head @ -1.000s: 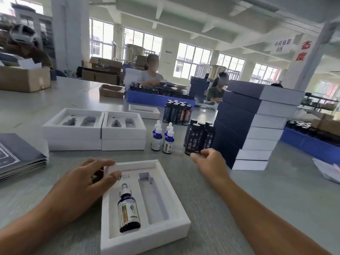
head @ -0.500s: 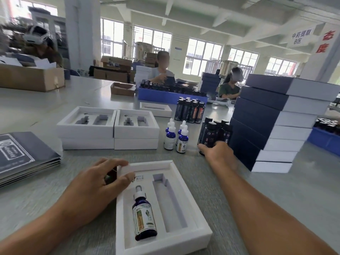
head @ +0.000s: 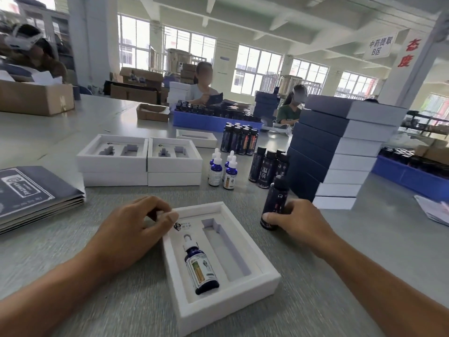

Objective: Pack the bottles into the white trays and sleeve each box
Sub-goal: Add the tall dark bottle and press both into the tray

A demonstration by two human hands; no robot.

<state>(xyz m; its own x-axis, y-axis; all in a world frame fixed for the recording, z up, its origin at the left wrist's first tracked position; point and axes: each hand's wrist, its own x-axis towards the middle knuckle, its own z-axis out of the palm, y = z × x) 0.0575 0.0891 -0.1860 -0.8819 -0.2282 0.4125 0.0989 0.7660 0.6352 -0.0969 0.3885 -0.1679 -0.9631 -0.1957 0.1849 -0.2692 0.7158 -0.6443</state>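
A white tray (head: pixel 252 291) lies in front of me on the grey table. A blue dropper bottle (head: pixel 200 268) rests in its left slot; the right slot is bare. My left hand (head: pixel 131 229) holds the tray's far left corner, thumb on the rim. My right hand (head: pixel 300 221) grips a tall dark bottle (head: pixel 275 199) upright, just right of the tray. More dark bottles (head: pixel 267 167) and several dropper bottles (head: pixel 222 170) stand behind.
Stacked white trays (head: pixel 139 164) sit at the middle left. A pile of flat dark sleeves (head: pixel 31 190) lies at the left edge. A tall stack of sleeved boxes (head: pixel 340 152) rises at the right. Two people work across the table behind a blue crate (head: pixel 213 122).
My right hand has taken one dark bottle from the group and drawn it back beside the tray. My left hand stays on the tray's corner.
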